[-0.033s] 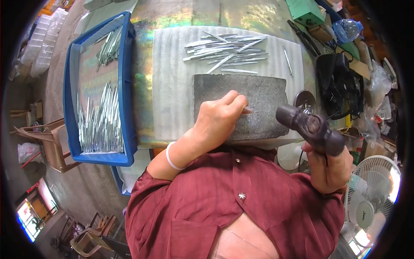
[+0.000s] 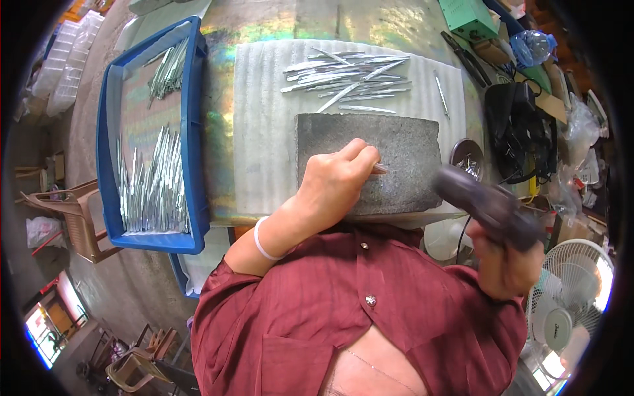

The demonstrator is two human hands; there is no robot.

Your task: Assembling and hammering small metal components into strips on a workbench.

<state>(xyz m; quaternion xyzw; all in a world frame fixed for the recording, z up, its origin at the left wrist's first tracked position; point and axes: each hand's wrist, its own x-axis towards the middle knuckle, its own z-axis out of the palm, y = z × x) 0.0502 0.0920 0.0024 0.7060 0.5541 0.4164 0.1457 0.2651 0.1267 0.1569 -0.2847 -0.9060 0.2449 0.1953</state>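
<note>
My left hand (image 2: pixel 333 173) is closed in a pinch over a dark grey block (image 2: pixel 409 142) with a rough top. The end of a thin metal strip (image 2: pixel 381 169) pokes out from its fingers, close above the block; most of that strip is hidden. To the right, my right hand (image 2: pixel 508 264) grips a dark hammer (image 2: pixel 485 201), blurred by motion and held up beside the block's right edge. Beyond the block, a loose pile of slim silvery metal strips (image 2: pixel 350 72) lies on a white foam sheet (image 2: pixel 261 132). One single strip (image 2: pixel 441 94) rests apart at the sheet's right.
A blue tray (image 2: pixel 196 145) on the left holds two bunches of similar strips. Right of the block stands a round dish (image 2: pixel 457 153) with small metal bits. Farther right are a black bag-like item (image 2: pixel 508 132), a plastic bottle (image 2: pixel 533 46) and a white fan (image 2: pixel 561 310).
The hammer in my right hand has shifted right and slightly down, away from the block, and is now blurred. My left hand stays in place.
</note>
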